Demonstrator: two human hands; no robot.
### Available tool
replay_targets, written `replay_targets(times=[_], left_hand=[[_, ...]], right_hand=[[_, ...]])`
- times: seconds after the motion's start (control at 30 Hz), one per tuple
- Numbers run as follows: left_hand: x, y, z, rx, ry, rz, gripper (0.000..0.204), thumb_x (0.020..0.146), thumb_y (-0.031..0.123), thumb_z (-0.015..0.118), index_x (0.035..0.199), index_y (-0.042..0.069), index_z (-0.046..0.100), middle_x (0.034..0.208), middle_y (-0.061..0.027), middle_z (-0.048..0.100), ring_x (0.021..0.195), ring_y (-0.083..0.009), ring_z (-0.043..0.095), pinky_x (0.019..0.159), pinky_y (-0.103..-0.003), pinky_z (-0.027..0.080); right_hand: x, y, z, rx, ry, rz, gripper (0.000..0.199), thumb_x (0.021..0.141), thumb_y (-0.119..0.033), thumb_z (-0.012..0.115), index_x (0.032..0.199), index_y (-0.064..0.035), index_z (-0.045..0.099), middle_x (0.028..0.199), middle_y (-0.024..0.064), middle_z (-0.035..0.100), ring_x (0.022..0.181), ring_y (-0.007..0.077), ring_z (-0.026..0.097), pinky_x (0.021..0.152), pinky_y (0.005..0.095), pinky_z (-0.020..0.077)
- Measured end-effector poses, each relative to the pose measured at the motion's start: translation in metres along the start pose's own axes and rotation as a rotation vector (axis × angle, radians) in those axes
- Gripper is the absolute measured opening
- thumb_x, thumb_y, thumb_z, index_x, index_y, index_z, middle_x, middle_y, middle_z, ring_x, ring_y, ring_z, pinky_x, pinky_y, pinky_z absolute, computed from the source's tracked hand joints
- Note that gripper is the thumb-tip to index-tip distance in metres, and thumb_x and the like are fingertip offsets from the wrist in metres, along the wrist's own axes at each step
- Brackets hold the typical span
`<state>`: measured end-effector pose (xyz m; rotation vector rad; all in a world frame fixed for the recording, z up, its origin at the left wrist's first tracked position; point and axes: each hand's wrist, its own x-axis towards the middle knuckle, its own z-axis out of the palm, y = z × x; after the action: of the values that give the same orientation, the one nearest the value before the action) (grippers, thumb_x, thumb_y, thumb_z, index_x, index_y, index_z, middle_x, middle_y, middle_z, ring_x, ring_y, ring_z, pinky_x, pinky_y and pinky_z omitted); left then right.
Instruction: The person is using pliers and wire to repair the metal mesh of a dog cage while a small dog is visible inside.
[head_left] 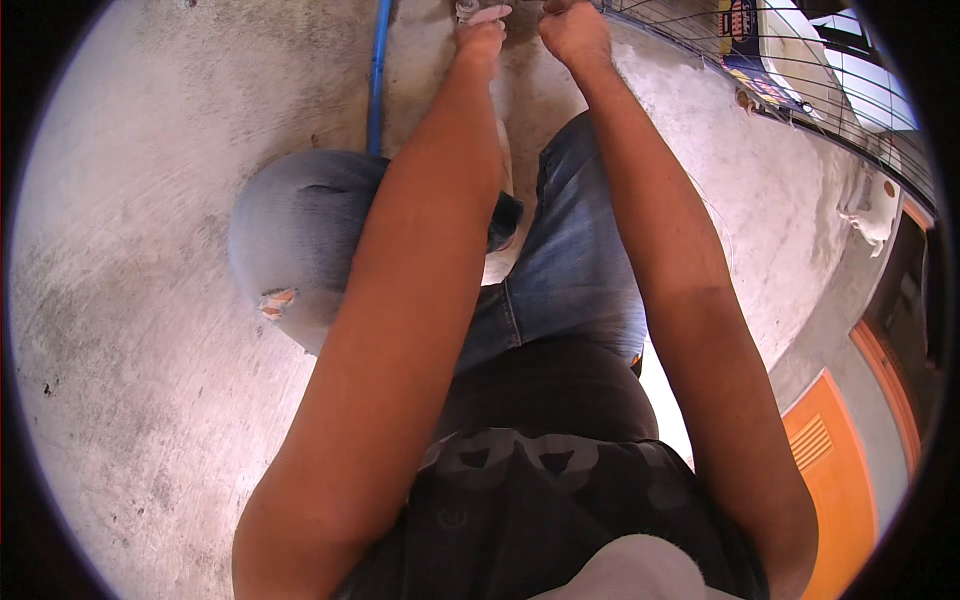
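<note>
Both your arms stretch away toward 12 o'clock in the view. Your left hand [482,38], at 12, is beside a small shiny piece [466,8] at the upper edge; whether your fingers grip it, or how far they are spread, I cannot tell. Your right hand [577,35], nearer 1 o'clock, is apart from it with its knuckles bent; its fingertips are hidden, so I cannot tell how tightly it closes or on what. A blue hose [378,80] runs at 11 o'clock, down to the knee of your jeans [300,220]. A wire cage [790,118] stands between 1 and 2 on the concrete floor [150,250], and an orange door [845,480] shows at 4.
</note>
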<state>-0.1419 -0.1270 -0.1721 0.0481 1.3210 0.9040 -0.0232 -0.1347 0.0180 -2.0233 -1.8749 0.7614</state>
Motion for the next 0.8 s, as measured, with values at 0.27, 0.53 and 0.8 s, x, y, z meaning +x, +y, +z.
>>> replay_targets(times=[0.27, 0.53, 0.8], left_hand=[[-0.087, 0.032, 0.019, 0.045, 0.034, 0.174, 0.028, 0.093, 0.000, 0.050, 0.107, 0.014, 0.070, 0.122, -0.0036, 0.057, 0.105, -0.0181, 0.056, 0.093, -0.047, 0.045], [-0.027, 0.047, -0.013, -0.028, -0.147, 0.306, 0.013, 0.092, 0.016, 0.057, 0.092, 0.006, 0.066, 0.082, -0.0064, 0.065, 0.072, -0.0215, 0.062, 0.065, -0.038, 0.052], [-0.031, 0.048, -0.005, -0.013, -0.089, 0.185, 0.020, 0.089, 0.024, 0.065, 0.089, 0.005, 0.065, 0.077, -0.0080, 0.064, 0.066, -0.0226, 0.061, 0.055, -0.038, 0.050]], right_hand=[[-0.010, 0.004, -0.003, 0.040, 0.132, -0.180, 0.021, 0.079, -0.014, 0.058, 0.093, -0.0014, 0.067, 0.087, 0.0265, 0.066, 0.087, 0.0425, 0.065, 0.078, 0.0485, 0.0517], [-0.009, -0.031, 0.003, 0.072, 0.122, -0.281, 0.025, 0.081, -0.016, 0.058, 0.100, -0.0005, 0.063, 0.088, 0.0269, 0.066, 0.083, 0.0446, 0.063, 0.076, 0.0505, 0.0511], [-0.005, -0.040, 0.012, 0.126, 0.136, -0.175, 0.030, 0.086, -0.017, 0.056, 0.109, 0.0026, 0.060, 0.087, 0.0293, 0.065, 0.086, 0.0471, 0.062, 0.078, 0.0519, 0.0497]])
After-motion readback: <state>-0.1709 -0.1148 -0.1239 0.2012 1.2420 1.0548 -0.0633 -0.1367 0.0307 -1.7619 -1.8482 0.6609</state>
